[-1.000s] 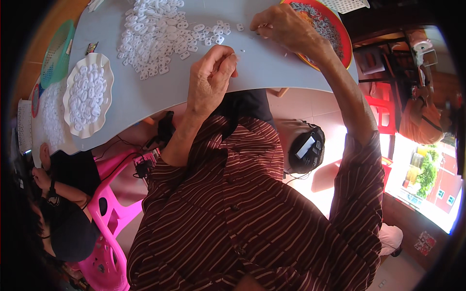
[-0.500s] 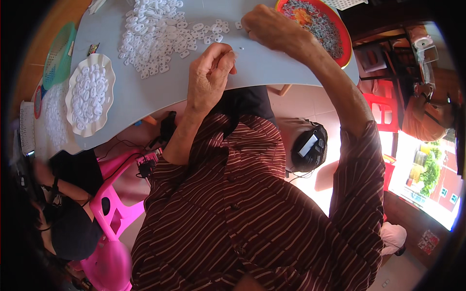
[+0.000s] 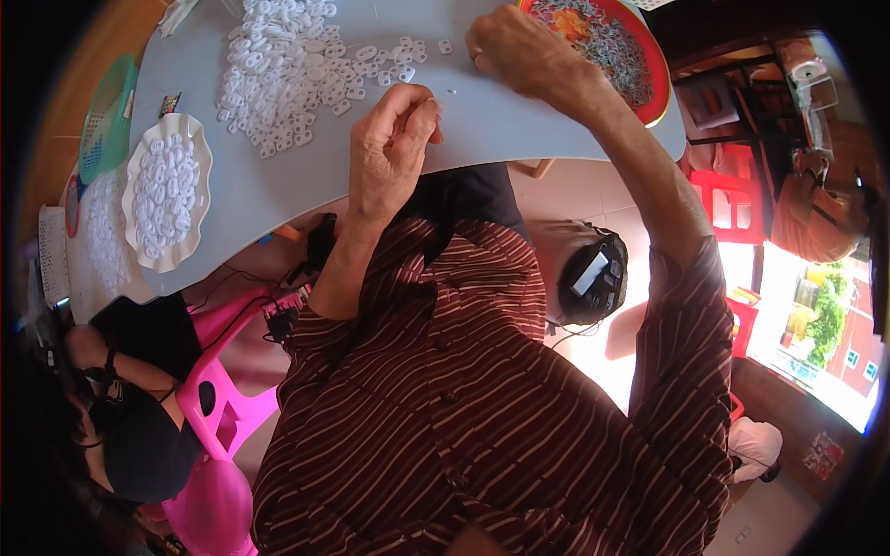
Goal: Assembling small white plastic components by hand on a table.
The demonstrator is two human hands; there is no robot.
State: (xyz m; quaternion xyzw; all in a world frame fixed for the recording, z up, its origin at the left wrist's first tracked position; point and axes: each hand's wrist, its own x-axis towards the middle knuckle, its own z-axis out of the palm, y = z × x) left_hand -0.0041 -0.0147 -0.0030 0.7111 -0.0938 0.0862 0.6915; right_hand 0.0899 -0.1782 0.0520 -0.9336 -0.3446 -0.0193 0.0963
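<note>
- Left grip: fingers curled inward, thumb near the forefinger; cannot tell whether it holds anything. It is to the right of the pile, nearer the body.
- Right grip: fingers bent down toward the surface, well right of the pile; fingertips hidden, so cannot tell whether it is closed on anything.
- Pile of white pieces: on the surface, left of the 2 grips; a loose trail spreads from its right side.
- 1 lone piece: right of the pile, just beside the right grip.
- 1 tiny bit: right of the pile, between the 2 grips.
- Red dish: farther right of the pile, holding grey bits.
- White dish: left of the pile, holding white ovals.
- Green basket: farther left of the pile.
</note>
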